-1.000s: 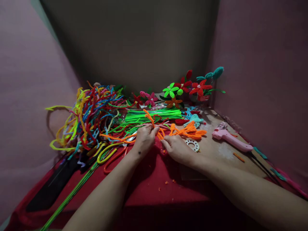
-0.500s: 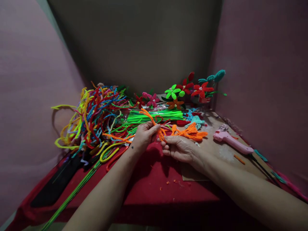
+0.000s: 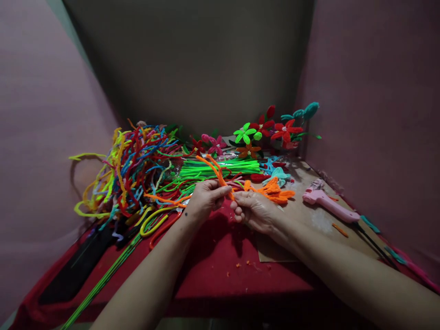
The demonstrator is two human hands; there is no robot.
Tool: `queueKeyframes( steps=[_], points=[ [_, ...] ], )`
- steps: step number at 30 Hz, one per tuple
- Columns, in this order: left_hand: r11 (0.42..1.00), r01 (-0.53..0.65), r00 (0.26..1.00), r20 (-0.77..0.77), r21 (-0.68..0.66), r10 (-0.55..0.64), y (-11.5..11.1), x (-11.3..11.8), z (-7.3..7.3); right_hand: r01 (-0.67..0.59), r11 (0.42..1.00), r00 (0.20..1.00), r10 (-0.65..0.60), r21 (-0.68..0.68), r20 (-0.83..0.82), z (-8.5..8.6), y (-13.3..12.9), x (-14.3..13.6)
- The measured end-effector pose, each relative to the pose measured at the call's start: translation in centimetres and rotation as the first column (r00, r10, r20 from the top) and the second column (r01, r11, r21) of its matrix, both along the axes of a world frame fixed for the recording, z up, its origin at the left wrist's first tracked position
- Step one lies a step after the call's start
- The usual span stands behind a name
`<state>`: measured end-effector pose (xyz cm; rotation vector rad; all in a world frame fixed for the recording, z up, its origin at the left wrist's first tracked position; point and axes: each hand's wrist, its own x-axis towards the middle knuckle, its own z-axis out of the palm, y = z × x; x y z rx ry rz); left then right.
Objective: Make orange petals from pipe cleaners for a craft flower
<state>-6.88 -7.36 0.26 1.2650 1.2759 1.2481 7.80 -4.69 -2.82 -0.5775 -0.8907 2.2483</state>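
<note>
Between my two hands is an orange pipe cleaner (image 3: 219, 170), bent so that two long ends rise up and away from me. My left hand (image 3: 208, 198) pinches it between thumb and fingers. My right hand (image 3: 252, 207) is closed on its lower end, fingertips close to those of the left. Just beyond the right hand lie several orange pipe-cleaner petals (image 3: 275, 190). Behind the hands is a bundle of bright green pipe cleaners (image 3: 220, 168). The exact twist at the fingertips is partly hidden.
At left sits a big tangled heap of coloured pipe cleaners (image 3: 137, 165), with scissors (image 3: 156, 222) and green stems (image 3: 103, 280) before it. A pink glue gun (image 3: 330, 204) rests on cardboard (image 3: 278, 250) at right. Finished fuzzy flowers (image 3: 286, 132) stand at the back.
The two orange ends have spread apart and lean further left. My right hand's fingers have curled in closer to the left hand. The view has shifted slightly.
</note>
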Motion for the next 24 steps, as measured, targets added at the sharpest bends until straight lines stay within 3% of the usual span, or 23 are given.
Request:
queueKeyframes(
  steps=[6,10,12,13,15,17,19,24],
  points=[
    [0.996,-0.078,0.993,0.086,-0.040,0.082,0.1,0.2,-0.1,-0.145,0.973,0.982,0.118,0.180,0.149,0.4,0.1,0.5],
    [0.985,-0.170,0.985,0.031,-0.004,0.170,-0.2,0.8,-0.1,-0.100,0.938,0.944,-0.016,0.331,0.329,0.5,-0.1,0.4],
    [0.976,-0.217,0.976,0.013,0.010,0.217,-0.3,1.2,0.0,-0.111,0.858,0.895,-0.133,0.501,0.426,0.4,-0.4,0.2],
    [0.975,-0.222,0.975,0.009,0.013,0.222,-0.4,1.3,-0.1,-0.125,0.782,0.859,-0.223,0.611,0.461,0.4,-0.5,0.2],
    [0.980,-0.200,0.980,0.015,0.007,0.200,-0.4,1.4,-0.1,-0.164,0.576,0.766,-0.437,0.801,0.471,0.4,-0.8,0.1],
    [0.987,-0.163,0.986,0.036,-0.018,0.163,-0.4,1.2,-0.2,-0.217,0.414,0.681,-0.585,0.884,0.440,0.5,-1.1,0.1],
    [0.989,-0.141,0.988,0.059,-0.037,0.143,-0.4,1.0,-0.4,-0.269,0.352,0.635,-0.635,0.896,0.440,0.5,-1.3,0.2],
    [0.991,-0.122,0.986,0.109,-0.059,0.128,-0.1,1.1,-0.7,-0.318,0.326,0.614,-0.645,0.890,0.455,0.5,-1.4,0.1]
  ],
)
